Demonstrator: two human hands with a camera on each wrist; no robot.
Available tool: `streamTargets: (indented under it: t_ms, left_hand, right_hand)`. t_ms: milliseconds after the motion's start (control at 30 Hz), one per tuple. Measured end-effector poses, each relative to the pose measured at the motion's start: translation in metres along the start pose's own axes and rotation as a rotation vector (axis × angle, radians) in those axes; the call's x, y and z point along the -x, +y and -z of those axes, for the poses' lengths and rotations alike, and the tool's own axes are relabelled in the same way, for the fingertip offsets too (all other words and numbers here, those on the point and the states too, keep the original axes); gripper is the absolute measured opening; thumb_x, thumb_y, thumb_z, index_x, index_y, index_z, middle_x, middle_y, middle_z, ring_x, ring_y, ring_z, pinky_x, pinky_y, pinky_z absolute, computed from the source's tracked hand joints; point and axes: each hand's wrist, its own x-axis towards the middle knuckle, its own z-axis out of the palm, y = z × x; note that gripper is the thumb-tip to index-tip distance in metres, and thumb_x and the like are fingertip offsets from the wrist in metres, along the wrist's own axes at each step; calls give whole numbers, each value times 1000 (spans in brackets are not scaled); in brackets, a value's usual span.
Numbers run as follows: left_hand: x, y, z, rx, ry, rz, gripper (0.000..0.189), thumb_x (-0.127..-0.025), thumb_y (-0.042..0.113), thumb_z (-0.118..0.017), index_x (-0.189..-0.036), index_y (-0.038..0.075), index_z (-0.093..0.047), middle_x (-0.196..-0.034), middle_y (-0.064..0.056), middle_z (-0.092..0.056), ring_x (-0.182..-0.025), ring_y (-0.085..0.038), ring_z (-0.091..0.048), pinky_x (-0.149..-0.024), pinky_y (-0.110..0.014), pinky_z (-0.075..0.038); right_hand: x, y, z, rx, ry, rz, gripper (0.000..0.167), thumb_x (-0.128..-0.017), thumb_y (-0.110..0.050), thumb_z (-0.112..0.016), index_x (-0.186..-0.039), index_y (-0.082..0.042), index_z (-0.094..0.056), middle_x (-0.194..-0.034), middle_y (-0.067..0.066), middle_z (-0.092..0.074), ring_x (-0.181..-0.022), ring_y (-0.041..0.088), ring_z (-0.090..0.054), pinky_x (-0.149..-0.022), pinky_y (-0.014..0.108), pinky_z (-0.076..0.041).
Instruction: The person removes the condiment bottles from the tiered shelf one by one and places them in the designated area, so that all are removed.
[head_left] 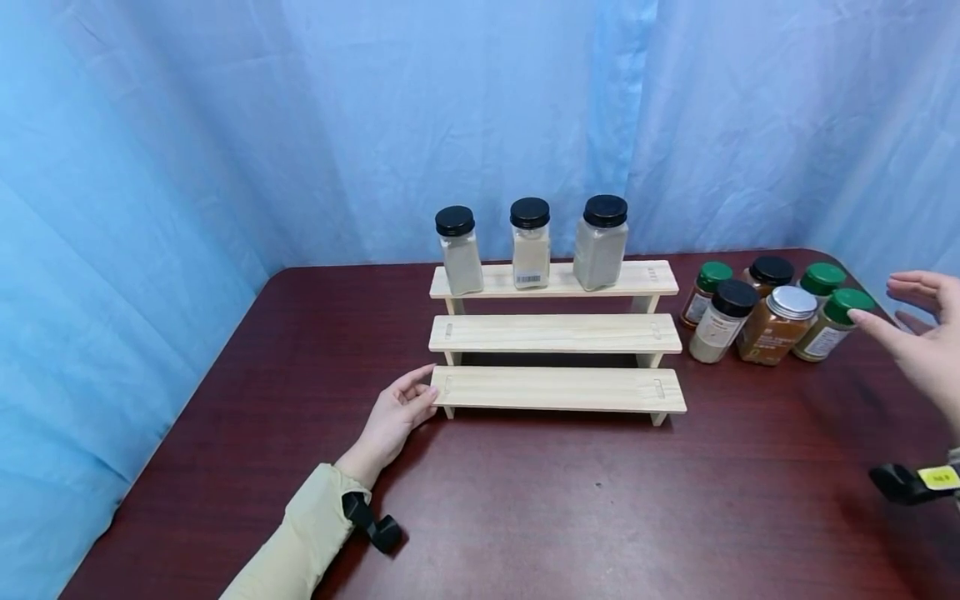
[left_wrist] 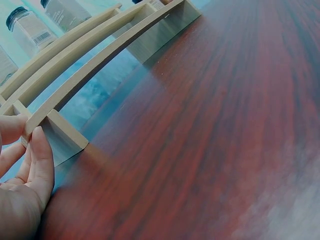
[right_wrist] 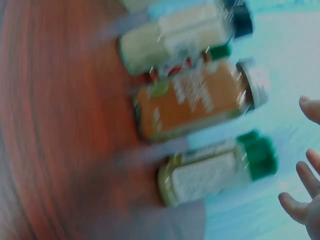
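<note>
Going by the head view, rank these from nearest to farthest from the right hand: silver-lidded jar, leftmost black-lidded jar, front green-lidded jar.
1. Front green-lidded jar: just left of the right hand.
2. Silver-lidded jar: left of that green-lidded one.
3. Leftmost black-lidded jar: much farther left, on the top of the rack.

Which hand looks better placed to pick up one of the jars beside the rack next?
Probably the right hand: it is open, close to the front green-lidded jar. The left hand pinches the near left end of the wooden rack, much farther from that jar.
</note>
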Motion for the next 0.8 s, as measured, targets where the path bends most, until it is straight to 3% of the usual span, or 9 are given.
streamTargets:
  t_ms: [33,100,200,267,300,333,433,567,800]
  left_hand:
    - [0,0,0,-1,0,0,49,-94,-3,-52,-141,-2,-39,-82,7,-55,-71,0,-55,-69,-15,-51]
    - [0,0,0,-3,-2,-3,49,-94,-3,-52,-141,-2,-39,-82,7,-55,-71,0,-55,-69,-15,-51]
    - [0,0,0,-3,-4,-4,49,-94,-3,-52,-141,-2,-39,-82,7,-55,-71,0,-55,-69,-15,-51]
    - [0,0,0,1,-4,-5,49,-93,-3,-52,-141,-2,-39,-82,7,-55,-71,0,-55,-69,-15,-51]
    - [0,0,0,2,-3,-4,49,-93,-3,-52,-141,-2,-39,-82,7,-55,-71,0,-55,-69,-15,-51]
    - [0,0,-1,3,-2,-5,49,-93,-3,-52,-140,-2,-39,-82,7,-55,-71,0,-55,-69,-15,-51]
    - [0,-1,-1,6,-2,-5,49,-93,-4,-52,-140,-3,-39,-82,7,-55,-72,0,-55,-69,-15,-51]
    - [0,0,0,4,0,-5,49,-93,-3,-52,-141,-3,-39,-82,7,-54,-72,0,-54,-69,-14,-51]
    - [0,1,0,-2,1,0,49,-94,-3,-52,-141,-2,-39,-82,7,-54,-72,0,-54,-69,-15,-51]
  right_hand:
    - [1,-6,1,-12,7,13,64,-87,-16,-67,-140,-35,-38,-141,-12,-41,-133,0,-34,-113,21,-27]
    - [10,-40,5,-31,-13,18,61,-88,-14,-65,-140,-31,-39,-137,-14,-43,-130,-1,-38,-110,17,-29]
    - [32,-118,14,-56,-68,16,55,-91,-11,-61,-137,-32,-40,-128,-21,-42,-121,-7,-41,-99,4,-32]
    - [46,-163,19,-53,-120,0,52,-93,-11,-58,-136,-33,-39,-125,-23,-40,-119,-9,-41,-98,4,-33]
    - [51,-174,19,-42,-133,19,51,-93,-13,-58,-134,-36,-39,-121,-28,-38,-113,-14,-40,-93,0,-33]
    - [54,-184,19,-46,-150,20,49,-94,-13,-57,-134,-35,-40,-119,-29,-38,-113,-15,-39,-96,2,-32]
    - [58,-190,13,-43,-199,37,48,-94,-15,-58,-136,-29,-41,-117,-30,-37,-110,-17,-39,-94,2,-33]
    - [59,-202,3,-108,-223,85,48,-91,-8,-62,-133,-22,-46,-113,-30,-40,-102,-18,-41,-82,-4,-34]
    - [59,-229,-11,-314,-260,114,50,-85,8,-62,-128,-14,-48,-113,-19,-49,-102,-10,-51,-80,-1,-40]
